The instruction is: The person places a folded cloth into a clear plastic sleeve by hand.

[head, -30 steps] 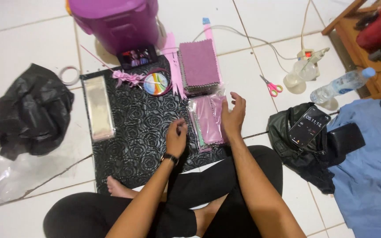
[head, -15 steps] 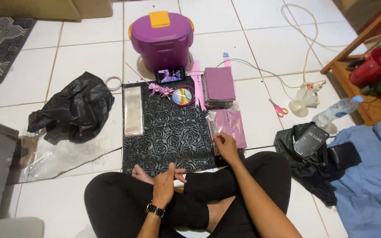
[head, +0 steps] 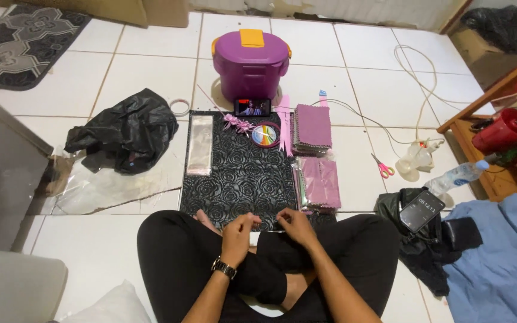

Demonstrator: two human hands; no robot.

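Observation:
I sit cross-legged on a tiled floor. My left hand [head: 239, 235], with a watch on its wrist, and my right hand [head: 294, 226] meet over my lap at the near edge of a black embossed mat [head: 240, 176]. Both pinch a small thin piece between the fingertips; it is too small to identify. Just beyond my right hand lies a plastic packet of pink sheets [head: 320, 182]. Farther up the mat's right side sits a stack of purple fabric squares [head: 312, 127]. A clear pack of plastic sleeves [head: 200, 143] lies on the mat's left side.
A purple lidded container [head: 249, 66] stands behind the mat with a phone [head: 252, 107] leaning on it, beside a pink bow [head: 237, 124] and a colourful tape roll [head: 266, 134]. A black bag [head: 127, 131] is left; scissors [head: 383, 167], a glue gun [head: 417, 161], a bottle [head: 456, 176] and blue cloth [head: 498, 257] are right.
My right hand has left the pink packet and come back to my lap. My left hand has joined it at the mat's near edge. The view has pulled back and up.

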